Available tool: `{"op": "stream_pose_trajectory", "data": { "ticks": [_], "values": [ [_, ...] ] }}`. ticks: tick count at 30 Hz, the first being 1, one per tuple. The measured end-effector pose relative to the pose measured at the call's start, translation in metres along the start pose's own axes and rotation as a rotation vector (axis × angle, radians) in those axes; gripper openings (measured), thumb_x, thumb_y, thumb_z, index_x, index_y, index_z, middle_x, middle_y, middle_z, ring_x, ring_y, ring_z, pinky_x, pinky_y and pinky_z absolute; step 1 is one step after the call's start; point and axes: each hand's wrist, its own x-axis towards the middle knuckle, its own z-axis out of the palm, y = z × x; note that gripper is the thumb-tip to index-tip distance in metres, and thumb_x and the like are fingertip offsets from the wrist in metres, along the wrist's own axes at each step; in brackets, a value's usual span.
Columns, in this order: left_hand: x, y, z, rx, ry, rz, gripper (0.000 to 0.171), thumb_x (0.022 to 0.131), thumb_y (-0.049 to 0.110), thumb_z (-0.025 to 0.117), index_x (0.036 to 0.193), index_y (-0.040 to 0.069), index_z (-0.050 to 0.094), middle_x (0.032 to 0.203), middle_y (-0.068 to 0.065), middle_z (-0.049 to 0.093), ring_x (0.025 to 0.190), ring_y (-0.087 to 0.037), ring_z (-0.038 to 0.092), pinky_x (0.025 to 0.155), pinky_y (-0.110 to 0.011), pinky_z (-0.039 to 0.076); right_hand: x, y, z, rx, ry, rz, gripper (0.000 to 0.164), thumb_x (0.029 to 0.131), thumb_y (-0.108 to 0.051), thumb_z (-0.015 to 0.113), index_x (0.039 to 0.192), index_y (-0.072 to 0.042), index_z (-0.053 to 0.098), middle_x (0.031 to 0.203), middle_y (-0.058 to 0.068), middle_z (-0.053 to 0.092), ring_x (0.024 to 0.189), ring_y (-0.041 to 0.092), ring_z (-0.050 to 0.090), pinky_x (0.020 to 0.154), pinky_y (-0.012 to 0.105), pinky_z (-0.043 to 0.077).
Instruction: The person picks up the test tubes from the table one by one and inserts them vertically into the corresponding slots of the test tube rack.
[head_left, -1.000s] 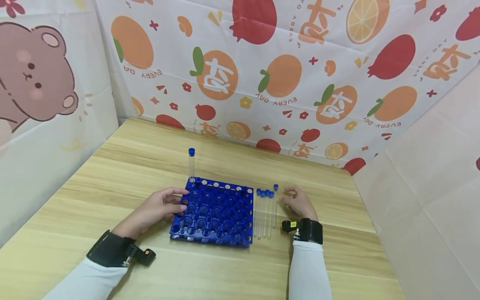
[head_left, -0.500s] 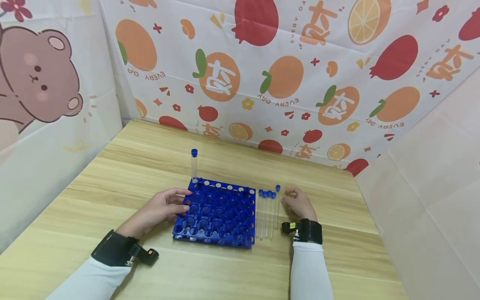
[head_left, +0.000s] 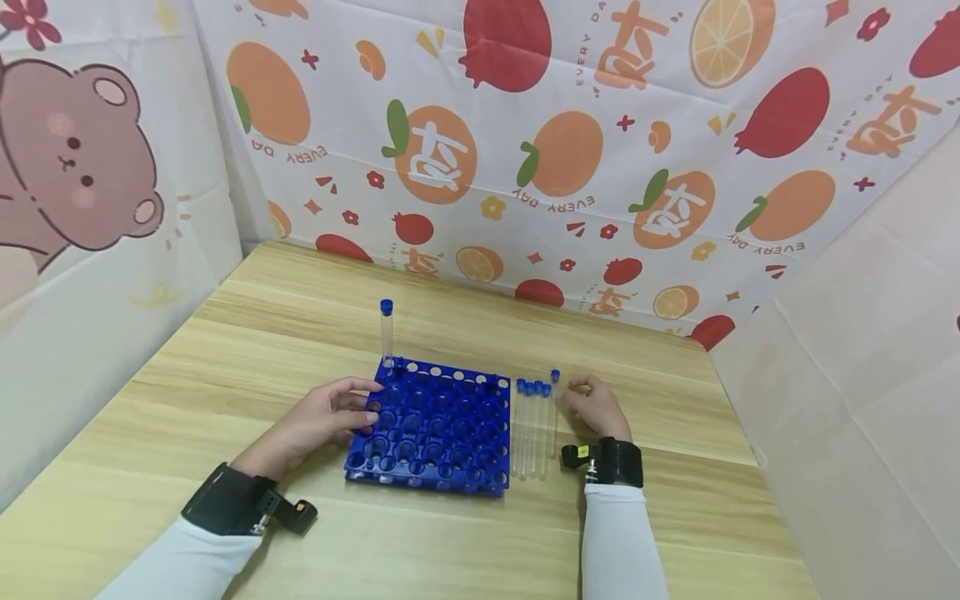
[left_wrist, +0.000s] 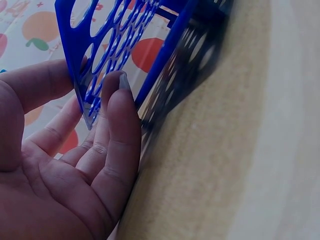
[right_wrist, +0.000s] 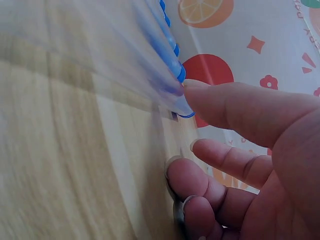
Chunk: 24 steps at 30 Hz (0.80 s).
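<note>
In the head view a blue test tube rack (head_left: 438, 425) lies on the wooden table. My left hand (head_left: 322, 417) grips its left edge; in the left wrist view the thumb (left_wrist: 42, 82) lies against one plate of the rack and other fingers reach between its plates. One capped test tube (head_left: 387, 333) stands upright in the far left corner hole. Several clear tubes (head_left: 531, 433) with blue caps lie side by side to the rack's right. Just right of the outermost tube (head_left: 554, 417) is my right hand (head_left: 596, 406), fingers loosely bent, thumb tip close to a blue cap (right_wrist: 186, 107).
The wooden table (head_left: 420, 542) meets a fruit-patterned cloth (head_left: 570, 208) at its back. A bear-print cloth (head_left: 75, 158) hangs on the left, and a pale wall (head_left: 862, 375) is on the right. Both wrists carry black camera mounts (head_left: 618, 462).
The head view has shifted slightly. My right hand is a touch nearer the outermost tube; my left hand keeps its grip on the rack, and the tubes lie as before.
</note>
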Motion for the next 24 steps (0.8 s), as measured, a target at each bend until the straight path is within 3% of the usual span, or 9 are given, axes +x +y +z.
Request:
{"op": "stream_pose_trajectory", "data": {
  "ticks": [10,24],
  "values": [
    [0.0003,-0.0005,-0.0008,0.002,-0.009,0.006,0.057,0.092,0.017,0.069,0.141,0.002,0.045,0.131,-0.028,0.056,0.093,-0.022,0.066,0.071,-0.037,0.059,0.0003,0.0010,0.0011,0.001,0.005,0.010,0.044,0.087,-0.035,0.072,0.123,-0.012,0.060,0.097,0.012,0.066,0.083,0.024,0.060,0.065,0.029,0.046],
    [0.0076,-0.0015,-0.0037,-0.001,-0.016,-0.014,0.058,0.091,0.021,0.071,0.139,0.002,0.046,0.125,-0.023,0.059,0.089,-0.020,0.066,0.069,-0.039,0.059,0.0016,-0.0006,-0.0009,0.045,-0.022,0.025,0.052,0.084,-0.041,0.076,0.124,-0.014,0.058,0.118,0.016,0.064,0.104,0.031,0.060,0.081,0.040,0.051]
  ]
}}
